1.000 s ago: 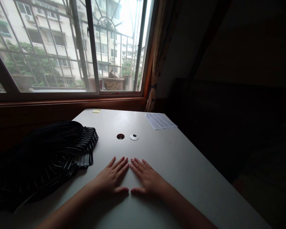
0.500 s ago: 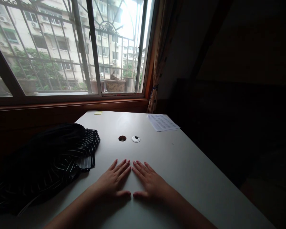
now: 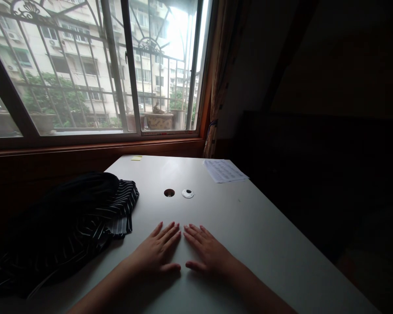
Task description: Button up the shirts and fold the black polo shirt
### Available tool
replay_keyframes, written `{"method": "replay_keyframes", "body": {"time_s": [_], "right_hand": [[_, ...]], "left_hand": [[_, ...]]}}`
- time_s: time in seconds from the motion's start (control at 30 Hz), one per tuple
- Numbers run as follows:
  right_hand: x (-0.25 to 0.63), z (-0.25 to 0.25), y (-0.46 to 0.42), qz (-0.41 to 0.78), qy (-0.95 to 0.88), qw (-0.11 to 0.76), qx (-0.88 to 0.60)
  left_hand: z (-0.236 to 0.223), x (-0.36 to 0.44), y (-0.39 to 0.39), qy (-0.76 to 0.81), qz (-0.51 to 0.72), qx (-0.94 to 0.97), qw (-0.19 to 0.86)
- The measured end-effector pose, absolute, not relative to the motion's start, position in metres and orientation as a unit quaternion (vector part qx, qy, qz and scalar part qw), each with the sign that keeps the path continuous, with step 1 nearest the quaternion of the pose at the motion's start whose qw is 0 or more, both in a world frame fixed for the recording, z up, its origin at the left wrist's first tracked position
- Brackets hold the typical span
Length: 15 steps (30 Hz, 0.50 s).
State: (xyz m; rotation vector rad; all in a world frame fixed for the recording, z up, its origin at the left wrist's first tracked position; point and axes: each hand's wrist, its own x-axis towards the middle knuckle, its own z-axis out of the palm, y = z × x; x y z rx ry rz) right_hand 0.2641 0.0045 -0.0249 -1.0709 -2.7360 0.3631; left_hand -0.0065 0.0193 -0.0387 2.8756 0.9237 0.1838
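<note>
1. Table (image 3: 249,226): white, directly beneath both palms and running forward of them towards the window (image 3: 163,78).
2. Grip state: I see the left hand (image 3: 153,250) and right hand (image 3: 212,253) laid flat, palms down, fingers a little spread, neither holding anything. Fingertips point inward and forward; the thumbs face each other, near but apart.
3. Ahead of the fingertips: a round hole (image 3: 169,192), with a round cap (image 3: 187,193) lying just to its right. In my judgement, a forward slide of either hand could knock the cap aside or catch a finger on the hole's rim.
4. Outboard of the left hand: dark striped cloth (image 3: 124,196), heaped and near the forearm. An outward sweep of that arm could snag the loose folds and drag the heap.
5. Beyond the right hand, forward and to its right: printed papers (image 3: 224,170) at the table's edge. A long reach there could brush them off, since I see nothing weighting them.
6. Farthest ahead, left of the grip: a yellow note (image 3: 136,158), at low risk.
7. Lighting: strong window light against a dark room. Shadow under the palms could lead me to misjudge contact.
</note>
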Motion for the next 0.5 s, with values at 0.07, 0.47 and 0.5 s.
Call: {"method": "replay_keyframes", "body": {"time_s": [0.07,0.47,0.5], "right_hand": [[0.266,-0.024,0.005,0.109,-0.913,0.136,-0.369],[0.287,-0.023,0.015,0.101,-0.804,0.38,-0.447],[0.287,-0.023,0.015,0.1,-0.802,0.384,-0.448]], "left_hand": [[-0.039,-0.008,0.02,0.313,0.079,0.945,0.056],[0.057,-0.095,0.021,0.509,0.385,0.742,-0.204],[0.068,-0.111,0.018,0.535,0.383,0.717,-0.231]]}}
